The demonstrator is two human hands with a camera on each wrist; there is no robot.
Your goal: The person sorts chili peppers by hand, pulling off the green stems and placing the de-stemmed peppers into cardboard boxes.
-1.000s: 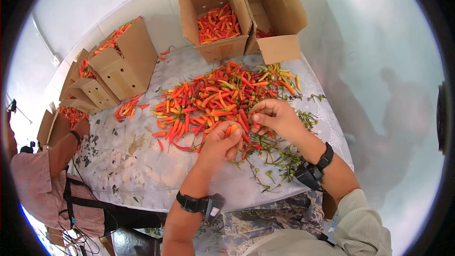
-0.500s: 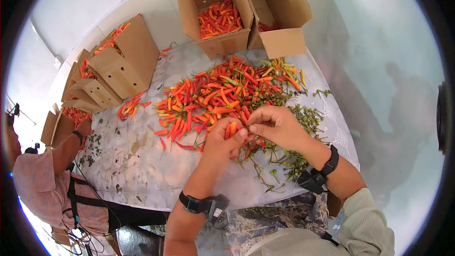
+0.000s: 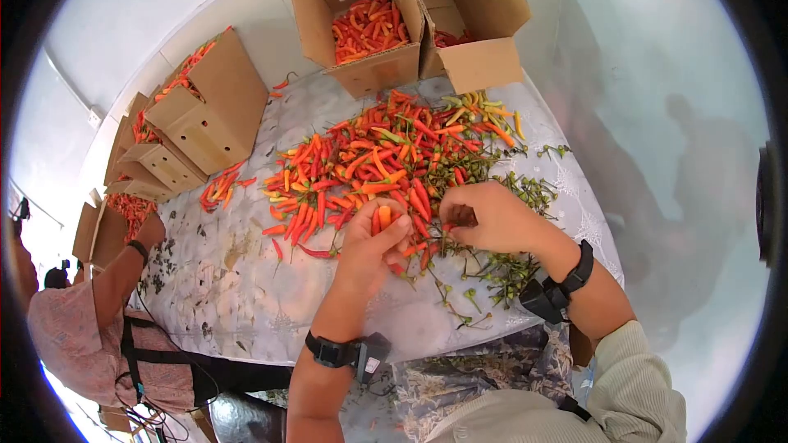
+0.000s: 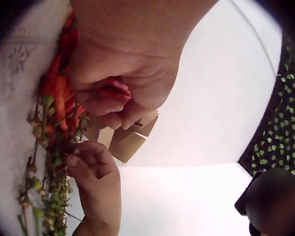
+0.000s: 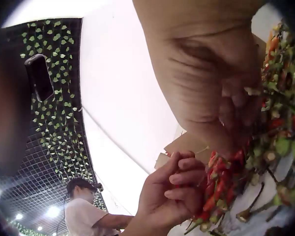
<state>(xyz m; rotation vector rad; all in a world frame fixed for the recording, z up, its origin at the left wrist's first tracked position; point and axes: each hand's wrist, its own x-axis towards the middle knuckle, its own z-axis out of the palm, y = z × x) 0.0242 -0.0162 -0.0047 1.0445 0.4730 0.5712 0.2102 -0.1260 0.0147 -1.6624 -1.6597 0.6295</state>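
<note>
In the head view my left hand [image 3: 367, 246] holds several chili peppers, an orange chili [image 3: 385, 217] and a red one showing above the thumb. The left wrist view shows a red chili [image 4: 115, 88] inside its curled fingers. My right hand [image 3: 492, 217] is bent down at the near right side of the chili pile [image 3: 353, 160], beside loose green stems [image 3: 513, 271]. Its thumb and forefinger come close together at the stems in the left wrist view; I cannot tell what is between them. The two hands are a short gap apart.
Two open cardboard boxes stand at the back, the left box [image 3: 369, 74] holding many chilies. More filled boxes [image 3: 209, 115] line the left side. A small group of chilies [image 3: 226, 186] lies near them. Another person [image 3: 90, 312] works at the left edge. A wall [image 3: 657, 156] rises on the right.
My right hand first came in against the left hand's fingers, then drew back right toward the stems. The left hand keeps its chilies, having shifted slightly left.
</note>
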